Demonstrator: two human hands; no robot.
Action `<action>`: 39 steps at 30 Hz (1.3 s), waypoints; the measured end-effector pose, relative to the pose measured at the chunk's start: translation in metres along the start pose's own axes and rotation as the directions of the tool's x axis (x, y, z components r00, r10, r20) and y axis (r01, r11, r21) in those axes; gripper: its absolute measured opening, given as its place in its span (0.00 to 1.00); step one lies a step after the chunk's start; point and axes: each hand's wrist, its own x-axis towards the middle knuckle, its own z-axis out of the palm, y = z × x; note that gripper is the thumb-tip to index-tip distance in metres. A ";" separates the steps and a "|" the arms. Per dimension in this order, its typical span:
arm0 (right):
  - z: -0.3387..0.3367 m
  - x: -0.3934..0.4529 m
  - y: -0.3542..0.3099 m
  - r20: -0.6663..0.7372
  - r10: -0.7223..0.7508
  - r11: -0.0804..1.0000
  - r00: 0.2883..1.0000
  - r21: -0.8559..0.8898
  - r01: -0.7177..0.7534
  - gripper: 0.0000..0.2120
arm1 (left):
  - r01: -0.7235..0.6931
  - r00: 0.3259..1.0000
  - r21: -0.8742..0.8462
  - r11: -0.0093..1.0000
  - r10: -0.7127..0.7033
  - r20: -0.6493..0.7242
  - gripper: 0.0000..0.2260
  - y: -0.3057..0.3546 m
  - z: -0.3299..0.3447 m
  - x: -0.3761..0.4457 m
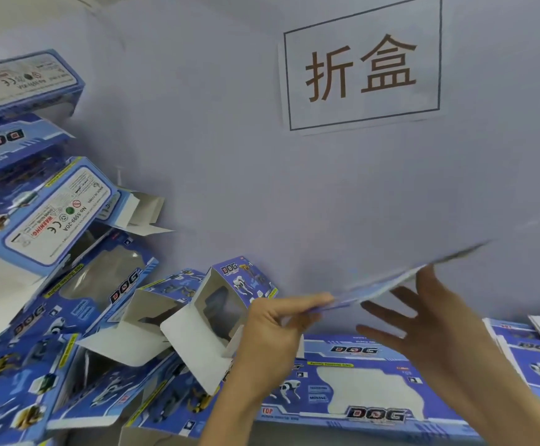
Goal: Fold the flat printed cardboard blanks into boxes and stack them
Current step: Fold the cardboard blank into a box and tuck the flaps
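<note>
A flat blue printed blank (400, 280) is held in the air, seen nearly edge-on and blurred. My left hand (278, 329) pinches its near-left end between thumb and fingers. Under the blank's middle my right hand (429, 326) is spread, fingers straight, thumb up against its edge. Below my hands lies a flat "DOG" blank (368, 384) with a clear window, on top of a pile of blanks. Folded blue boxes (46, 214) are stacked and tumbled at the left, and one open box (230, 294) stands just left of my left hand.
A pale wall fills the back, with a framed paper sign (362, 69) bearing two characters. More flat blanks (539, 355) lie at the right edge. The heap of folded boxes (69, 365) crowds the whole left side down to the front.
</note>
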 end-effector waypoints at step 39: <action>0.012 -0.003 0.026 -0.231 0.031 0.835 0.972 -0.529 -0.153 0.39 | 0.120 0.971 0.814 0.569 -0.238 0.022 0.20 0.045 0.043 -0.010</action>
